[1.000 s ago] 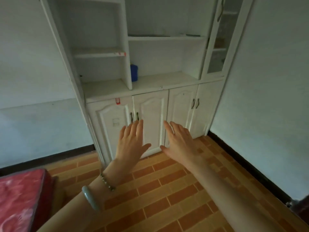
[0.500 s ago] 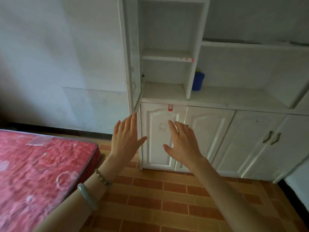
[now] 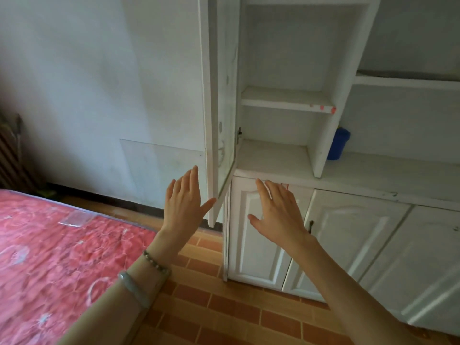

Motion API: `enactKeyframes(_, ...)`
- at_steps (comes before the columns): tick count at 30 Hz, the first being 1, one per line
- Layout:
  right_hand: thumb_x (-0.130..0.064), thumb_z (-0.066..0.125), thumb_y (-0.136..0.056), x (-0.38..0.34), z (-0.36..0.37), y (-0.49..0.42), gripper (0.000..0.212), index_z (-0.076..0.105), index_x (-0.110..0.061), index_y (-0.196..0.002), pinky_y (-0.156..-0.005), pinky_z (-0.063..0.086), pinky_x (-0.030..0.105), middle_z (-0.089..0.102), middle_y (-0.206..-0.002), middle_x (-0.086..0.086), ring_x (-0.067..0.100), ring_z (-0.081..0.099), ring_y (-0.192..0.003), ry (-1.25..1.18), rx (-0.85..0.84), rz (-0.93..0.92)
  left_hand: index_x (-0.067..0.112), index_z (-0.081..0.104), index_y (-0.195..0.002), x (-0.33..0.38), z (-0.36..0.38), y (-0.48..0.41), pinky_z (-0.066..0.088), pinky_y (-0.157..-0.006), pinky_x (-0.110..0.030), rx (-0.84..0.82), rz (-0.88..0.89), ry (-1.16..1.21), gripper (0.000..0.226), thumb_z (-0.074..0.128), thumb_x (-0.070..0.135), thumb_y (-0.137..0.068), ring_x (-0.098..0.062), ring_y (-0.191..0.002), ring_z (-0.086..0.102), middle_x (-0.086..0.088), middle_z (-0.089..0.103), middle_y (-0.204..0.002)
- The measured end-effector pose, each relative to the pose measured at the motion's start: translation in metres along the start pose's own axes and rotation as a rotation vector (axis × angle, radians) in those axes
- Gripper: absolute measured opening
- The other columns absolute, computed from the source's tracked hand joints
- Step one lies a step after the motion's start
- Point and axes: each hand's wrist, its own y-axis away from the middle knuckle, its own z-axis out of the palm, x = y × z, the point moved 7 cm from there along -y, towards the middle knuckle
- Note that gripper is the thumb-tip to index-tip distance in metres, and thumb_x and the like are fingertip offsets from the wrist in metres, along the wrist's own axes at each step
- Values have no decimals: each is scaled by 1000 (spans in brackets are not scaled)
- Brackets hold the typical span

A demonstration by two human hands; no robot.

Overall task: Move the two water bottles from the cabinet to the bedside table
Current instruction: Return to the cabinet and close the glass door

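Both hands are raised in front of a white cabinet (image 3: 293, 155), palms facing away and backs toward the camera. The left hand (image 3: 183, 207) hovers with its fingers (image 3: 193, 180) spread wide and straight, the thumb angled out to the right toward the lower edge of an open glass door (image 3: 220, 103); whether the thumb tip touches that door cannot be told. The right hand (image 3: 278, 215) is likewise wide open and holds nothing, with its fingers pointing up in front of the leftmost lower cabinet door (image 3: 251, 232). The left wrist carries a beaded bracelet (image 3: 155, 261) and, farther down the forearm, a pale green bangle (image 3: 134, 288).

The glass door hangs open at the left side of the cabinet, seen nearly edge on. Behind it the narrow left compartment shows a short shelf (image 3: 283, 98) with red marks along its front edge, and a lower ledge below it; both look bare. To the right of the upright divider, a blue container (image 3: 338, 144) stands on the wide cabinet ledge, partly hidden by the divider; whether it is one of the water bottles cannot be told. No other bottle shows in this view.

A bed with a red patterned mattress (image 3: 54, 250) fills the lower left. The floor (image 3: 224, 314) is laid with orange-brown brick-shaped tiles, and a pale wall (image 3: 87, 83) runs behind the bed.
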Motion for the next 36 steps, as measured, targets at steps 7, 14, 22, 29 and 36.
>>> enactKeyframes(7, -35, 77, -69, 8, 24, -41, 80, 42, 0, -132, -94, 41, 48, 54, -125, 24, 40, 51, -113, -51, 29, -19, 3, 32, -138, -8, 17, -41, 29, -107, -48, 42, -20, 28, 72, 51, 49, -86, -35, -122, 47, -17, 48, -136)
enactKeyframes(14, -37, 72, -74, 22, 33, -60, 79, 37, -2, -136, -98, 37, 47, 50, -130, 22, 38, 45, -119, -61, 14, -55, 8, 31, -140, -4, 33, -49, 29, -107, -47, 41, -8, 82, 62, 46, 41, -90, -31, -123, 48, -11, 49, -136)
enactKeyframes(22, -37, 71, -75, 42, 32, -60, 79, 36, -2, -137, -99, 36, 47, 48, -132, 22, 38, 44, -120, -74, 25, -97, 5, 29, -140, 7, 37, -48, 27, -107, -50, 60, 3, 150, 62, 55, 29, -89, -34, -117, 54, -14, 58, -126)
enactKeyframes(29, -36, 80, -65, 79, 25, -47, 81, 46, 0, -129, -91, 45, 49, 57, -122, 23, 39, 54, -111, -53, 63, -89, 5, 18, -144, 51, 49, -44, 23, -109, -57, 30, 11, 151, 64, 44, 32, -92, -34, -118, 51, -13, 56, -129)
enactKeyframes(36, -37, 79, -65, 148, 19, -28, 81, 46, -1, -128, -88, 46, 47, 58, -119, 21, 37, 55, -108, -19, 64, -38, 14, 3, -145, 129, 75, -48, 27, -108, -58, 35, 67, 238, 70, 46, 33, -93, -30, -124, 46, -13, 48, -137)
